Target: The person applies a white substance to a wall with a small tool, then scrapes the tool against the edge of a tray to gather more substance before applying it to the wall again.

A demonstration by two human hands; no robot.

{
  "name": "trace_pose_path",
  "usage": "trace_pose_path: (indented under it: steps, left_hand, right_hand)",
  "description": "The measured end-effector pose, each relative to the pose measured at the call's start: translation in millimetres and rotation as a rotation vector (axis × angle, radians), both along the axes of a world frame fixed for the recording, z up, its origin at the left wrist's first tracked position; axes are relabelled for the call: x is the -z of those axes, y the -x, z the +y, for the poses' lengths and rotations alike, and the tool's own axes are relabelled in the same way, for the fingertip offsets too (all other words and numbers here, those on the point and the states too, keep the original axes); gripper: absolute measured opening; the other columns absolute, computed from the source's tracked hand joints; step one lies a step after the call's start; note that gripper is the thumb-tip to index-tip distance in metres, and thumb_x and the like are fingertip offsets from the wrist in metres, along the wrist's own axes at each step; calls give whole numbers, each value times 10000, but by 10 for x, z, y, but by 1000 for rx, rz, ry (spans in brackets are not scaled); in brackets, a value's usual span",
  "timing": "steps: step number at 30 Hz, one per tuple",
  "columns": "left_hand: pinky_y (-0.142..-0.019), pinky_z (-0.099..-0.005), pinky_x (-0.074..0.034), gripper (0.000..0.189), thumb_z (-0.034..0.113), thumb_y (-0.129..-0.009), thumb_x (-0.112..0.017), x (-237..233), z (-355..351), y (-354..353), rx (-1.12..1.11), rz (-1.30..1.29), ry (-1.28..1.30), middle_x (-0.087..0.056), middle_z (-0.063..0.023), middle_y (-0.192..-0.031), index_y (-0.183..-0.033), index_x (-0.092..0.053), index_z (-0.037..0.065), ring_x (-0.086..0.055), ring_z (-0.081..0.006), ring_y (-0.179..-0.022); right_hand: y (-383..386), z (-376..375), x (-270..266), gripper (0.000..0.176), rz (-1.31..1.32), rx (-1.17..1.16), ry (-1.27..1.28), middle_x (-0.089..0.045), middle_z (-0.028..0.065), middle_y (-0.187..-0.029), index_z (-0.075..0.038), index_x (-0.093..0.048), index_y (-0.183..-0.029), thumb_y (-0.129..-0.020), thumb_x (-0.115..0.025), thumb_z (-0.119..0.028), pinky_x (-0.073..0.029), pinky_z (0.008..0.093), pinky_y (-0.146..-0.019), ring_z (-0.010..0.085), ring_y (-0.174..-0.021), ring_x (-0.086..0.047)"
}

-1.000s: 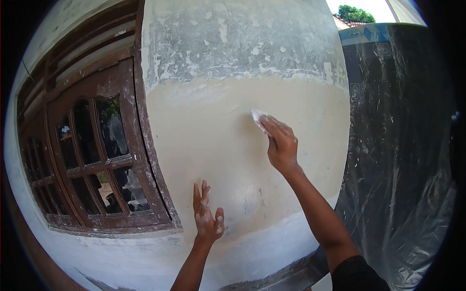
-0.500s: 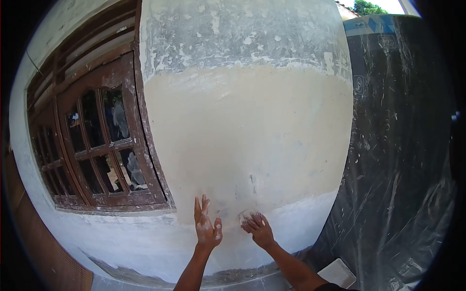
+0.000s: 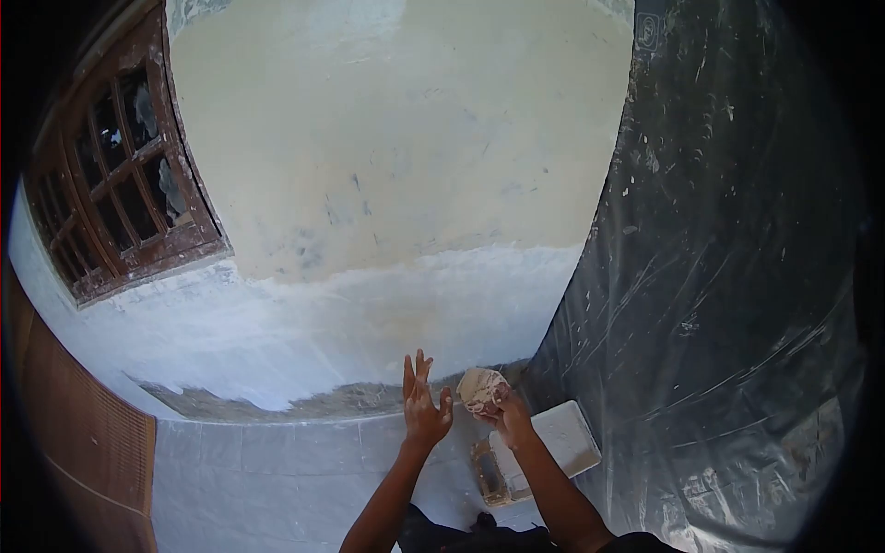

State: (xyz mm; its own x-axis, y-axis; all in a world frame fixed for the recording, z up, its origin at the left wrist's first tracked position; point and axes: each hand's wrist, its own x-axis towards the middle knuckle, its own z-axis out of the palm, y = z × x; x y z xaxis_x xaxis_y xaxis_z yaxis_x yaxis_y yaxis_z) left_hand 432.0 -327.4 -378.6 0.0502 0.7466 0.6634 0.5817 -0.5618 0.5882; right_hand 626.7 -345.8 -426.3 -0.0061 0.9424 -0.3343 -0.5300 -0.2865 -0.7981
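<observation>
My left hand (image 3: 427, 412) is raised with its fingers apart and nothing in it, in front of the foot of the wall. Beside it on the right, my right hand (image 3: 506, 417) grips a round, pale, plaster-smeared pad (image 3: 481, 389); its exact kind is unclear. Beyond both hands stands the wall (image 3: 406, 157), cream in its middle band with dark smudges and whitish lower down. A white tray (image 3: 564, 435) with a brown-edged part lies on the floor, partly behind my right forearm.
A brown wooden window (image 3: 124, 175) with glass panes is at the left. Dark plastic sheeting (image 3: 719, 258) hangs down the right side. Grey tiles (image 3: 277, 470) cover the floor, and a brown woven panel (image 3: 92, 424) stands at the lower left.
The view has tilted down, bringing the floor and more of the tray into sight. My right hand has come away from the wall, and the pad's face now shows.
</observation>
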Motion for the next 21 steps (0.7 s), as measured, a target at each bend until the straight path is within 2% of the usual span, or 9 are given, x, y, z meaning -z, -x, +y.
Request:
trace_pose_path:
  steps: [1, 2, 3, 5, 6, 8, 15, 17, 21]
  left_hand:
    - [-1169, -584, -302, 618, 89, -891, -647, 8, -128, -172, 34, 20, 11, -351, -256, -1598, -1455, -405, 17, -228, -501, -1505]
    - [-1174, -592, -295, 555, 98, -864, -686, 11, -256, -341, 77, -1, 31, -360, -248, -1597, -1382, -501, 24, -225, -513, -1502]
    - [-1174, -592, -295, 555, 98, -864, -686, 27, -369, -487, 86, -1, 55, -360, -248, -1597, -1382, -501, 24, -225, -513, -1502]
    - [-1172, -588, -310, 449, 56, -823, -705, 63, -552, -730, 178, 125, 10, -364, -233, -1601, -1261, -608, 34, -237, -512, -1500]
    - [-1179, -599, -292, 412, 92, -813, -727, 57, -637, -842, 199, 131, 23, -383, -200, -1602, -1216, -657, 44, -230, -517, -1501]
    - [-1180, -601, -288, 389, 106, -809, -735, 147, -741, -1020, 218, 164, 30, -390, -191, -1601, -1189, -679, 43, -229, -519, -1500]
    - [-1180, -613, -277, 233, 133, -836, -727, 480, -954, -1234, 292, 241, 89, -440, -164, -1575, -1045, -751, 34, -239, -522, -1494]
    - [-1186, -616, -262, 222, 152, -847, -716, 606, -996, -1265, 301, 216, 146, -452, -166, -1567, -1026, -751, 26, -247, -522, -1493]
    - [-1186, -627, -253, 217, 173, -861, -701, 873, -1118, -1280, 249, 222, 183, -466, -184, -1552, -953, -728, -21, -262, -534, -1483]
  right_hand:
    - [-113, -123, -55, 433, -8, -15, -1, -653, 111, -1273, -88, -482, -1437, -1016, -517, -183, -574, 458, -921, 245, -1109, -683]
    - [-186, -267, -102, 425, -23, 6, -3, -660, 97, -1228, -93, -492, -1427, -1009, -511, -168, -561, 453, -921, 223, -1066, -678]
    - [-258, -382, -83, 425, -22, 14, 21, -660, 97, -1228, -93, -492, -1427, -1009, -511, -168, -561, 453, -921, 223, -1066, -678]
    - [-385, -577, -22, 348, -19, 90, 86, -655, 65, -1092, -60, -568, -1349, -1017, -507, -144, -589, 411, -821, 187, -889, -666]
    - [-455, -664, 3, 348, -16, 99, 107, -655, 65, -1092, -60, -568, -1349, -1017, -507, -144, -589, 411, -821, 187, -889, -666]
    - [-560, -829, 59, 361, -51, 23, 103, -652, 51, -1128, -80, -544, -1376, -1040, -490, -200, -519, 413, -880, 184, -973, -637]
    - [-606, -1162, 119, 352, 40, 144, 213, -635, 46, -1173, -61, -555, -1356, -1029, -489, -177, -496, 396, -883, 170, -1018, -600]
    - [-590, -1230, 244, 343, 117, 234, 217, -641, 31, -1098, -82, -590, -1327, -999, -502, -134, -505, 340, -783, 135, -920, -607]
    - [-560, -1355, 428, 369, 96, 262, 310, -642, 39, -1098, -70, -586, -1329, -970, -504, -97, -512, 331, -761, 140, -919, -611]
